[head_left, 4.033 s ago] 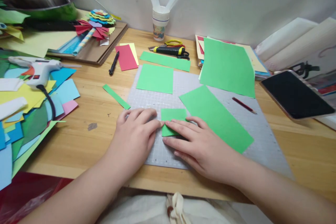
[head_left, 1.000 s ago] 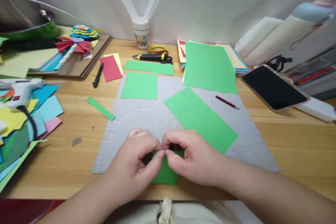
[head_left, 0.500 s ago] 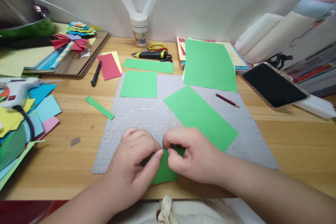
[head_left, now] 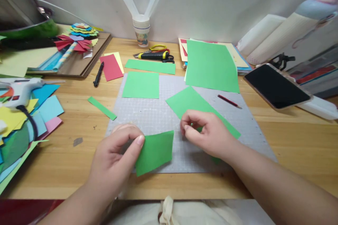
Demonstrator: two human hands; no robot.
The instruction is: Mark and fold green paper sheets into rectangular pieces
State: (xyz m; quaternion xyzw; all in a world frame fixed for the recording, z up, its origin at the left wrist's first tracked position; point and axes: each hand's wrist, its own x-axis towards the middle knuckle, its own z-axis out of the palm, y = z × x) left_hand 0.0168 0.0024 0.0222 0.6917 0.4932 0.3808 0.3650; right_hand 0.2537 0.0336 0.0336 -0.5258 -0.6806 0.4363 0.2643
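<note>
The thumb and fingers of the left hand (head_left: 113,158) are clamped on the left edge of a small green piece of paper (head_left: 155,153), which tilts toward the viewer over the near edge of a grey cutting mat (head_left: 149,114); I cannot tell whether its lower edge touches anything. The right hand (head_left: 208,133) is apart from that piece, to its right, with fingers curled and the thumb tip close to the index finger; whether those tips meet, I cannot tell. Beneath this hand, partly covered by it, a green rectangle (head_left: 191,102) lies slantwise on the mat. Farther up the mat are a green square (head_left: 141,85) near its far left corner and a dark red pencil (head_left: 229,101) toward the right. Just off the left side of the mat, a short green strip (head_left: 101,108) lies on the wooden table (head_left: 84,172). Beyond the mat come a long green strip (head_left: 150,66), a black and yellow cutter (head_left: 153,55), a red card (head_left: 111,68) overlapping a yellow one, and a black pen (head_left: 98,74) beside them. Outermost, a glue gun (head_left: 22,89) rests among coloured scraps at left, stacked paper cups (head_left: 142,35) stand by the wall, and a phone (head_left: 277,86) leans at right.
</note>
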